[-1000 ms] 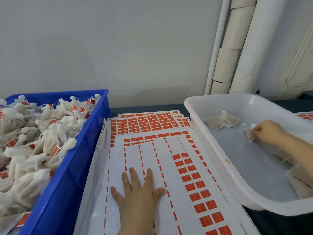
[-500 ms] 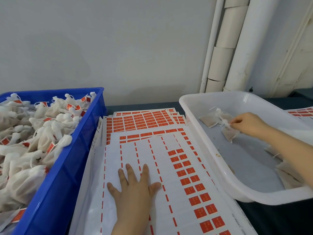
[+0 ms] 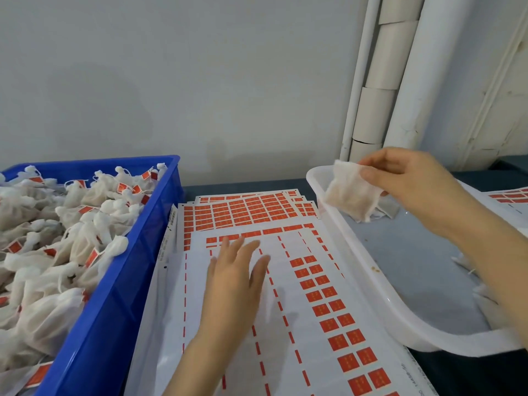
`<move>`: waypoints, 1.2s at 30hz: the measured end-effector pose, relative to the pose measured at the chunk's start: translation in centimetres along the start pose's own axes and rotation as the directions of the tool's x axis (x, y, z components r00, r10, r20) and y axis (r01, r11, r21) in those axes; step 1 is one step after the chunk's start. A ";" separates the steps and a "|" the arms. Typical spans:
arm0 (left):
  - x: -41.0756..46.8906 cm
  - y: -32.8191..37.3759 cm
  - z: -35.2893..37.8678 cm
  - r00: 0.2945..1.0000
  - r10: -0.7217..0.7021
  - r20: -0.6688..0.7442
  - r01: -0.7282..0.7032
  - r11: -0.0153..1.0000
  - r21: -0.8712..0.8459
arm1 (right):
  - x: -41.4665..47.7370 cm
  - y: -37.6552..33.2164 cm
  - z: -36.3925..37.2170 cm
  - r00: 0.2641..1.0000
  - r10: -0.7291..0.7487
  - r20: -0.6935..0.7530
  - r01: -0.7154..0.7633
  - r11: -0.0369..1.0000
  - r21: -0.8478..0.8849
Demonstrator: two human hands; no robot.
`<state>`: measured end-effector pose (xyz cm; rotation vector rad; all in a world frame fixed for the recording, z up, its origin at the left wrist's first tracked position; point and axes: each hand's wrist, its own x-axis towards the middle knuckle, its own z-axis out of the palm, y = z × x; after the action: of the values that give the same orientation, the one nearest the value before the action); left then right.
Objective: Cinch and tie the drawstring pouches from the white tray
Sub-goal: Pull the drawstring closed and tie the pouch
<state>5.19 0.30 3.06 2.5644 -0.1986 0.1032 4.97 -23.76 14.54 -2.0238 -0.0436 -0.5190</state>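
Pouch (image 3: 350,195) held above white tray (image 3: 371,284); blue crate (image 3: 120,295) full.

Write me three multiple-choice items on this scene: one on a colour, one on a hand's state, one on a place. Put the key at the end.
1. The crate holding the tied pouches is:
A. green
B. blue
C. grey

2. The left hand over the label sheets is:
A. open, with the fingers spread
B. clenched in a fist
C. pinching a pouch

3. The untied pouch in the right hand is:
A. inside the crate
B. under the left hand
C. held up above the far corner of the white tray

Key:
1 B: the crate's walls and rim are plainly blue.
2 A: the fingers are straight and hold nothing.
3 C: the right hand pinches the pouch's top edge, and the pouch hangs over the tray's far-left rim.
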 end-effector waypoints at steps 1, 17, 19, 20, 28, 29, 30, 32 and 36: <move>0.2 0.3 -0.5 0.999 0.027 -0.022 -0.030 0.983 -0.179 | -0.5 -1.0 0.8 0.999 -0.020 0.032 0.019 0.999 0.036; 3.3 -2.2 1.7 0.886 0.064 0.460 0.392 0.428 -0.815 | -4.9 -0.1 13.6 0.899 0.058 0.434 -0.071 0.997 0.012; 3.1 -3.2 1.5 0.899 0.110 0.425 0.360 0.368 -0.857 | -4.7 1.3 14.0 0.906 -0.014 0.423 -0.017 0.997 0.071; 3.2 -3.4 1.5 0.906 0.102 0.411 0.348 0.373 -0.860 | -4.6 2.0 14.3 0.910 -0.042 0.413 0.008 0.996 0.085; 2.7 -3.0 1.7 0.982 -0.033 0.186 0.181 0.460 -0.869 | -4.2 5.0 14.8 0.968 0.081 0.239 -0.190 0.856 0.481; 2.7 -3.0 1.8 0.985 -0.074 0.154 0.171 0.465 -0.868 | -4.1 5.3 14.8 0.959 0.122 0.255 -0.240 0.826 0.510; 2.6 -3.0 1.9 0.984 -0.113 0.136 0.174 0.460 -0.871 | -4.0 5.5 14.7 0.953 0.143 0.269 -0.265 0.825 0.499; 2.6 -3.0 1.9 0.979 -0.171 0.106 0.173 0.440 -0.881 | -4.1 5.5 14.8 0.960 0.100 0.261 -0.189 0.921 0.340; 2.5 -3.0 1.6 0.969 -0.248 -0.019 0.103 0.471 -0.876 | -4.6 5.9 15.2 0.953 0.027 0.302 -0.092 0.975 0.204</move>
<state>8.20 1.66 0.38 1.5001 0.0788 0.0782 7.42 -12.95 1.77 -1.8659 -0.2126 -0.1586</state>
